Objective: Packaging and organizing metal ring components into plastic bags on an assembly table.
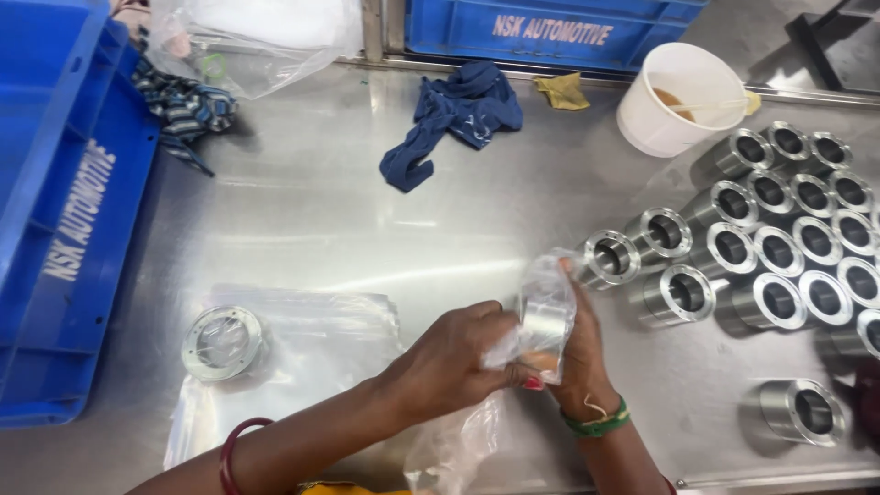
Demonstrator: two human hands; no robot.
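**Metal sleeve inside a clear bag, held between my two hands**

Close to the near edge of the steel counter [302, 211], my left hand [449, 362] and my right hand [577, 353] meet around one metal sleeve [543, 319]. It sits already inside a thin clear bag [541, 293]. My right fingers are curled behind it and clamp the sleeve through the plastic; my left fingers are pinched together on the bag at its left side. The sleeve lies between both palms, touching both, and its long axis seems to run left to right, though the plastic blurs it. The loose end of the bag hangs down toward me.

To the left of my left hand, a stack of flat clear bags [302, 339] lies near the same edge, with a metal ring [222, 342] on top. Toward the right edge stand many more grey sleeves [779, 247], upright and packed together, nearer to my right hand. At the far edge there is a white cup [678, 96] and a dark blue cloth [458, 115]. A blue crate [64, 211] stands at the left edge.
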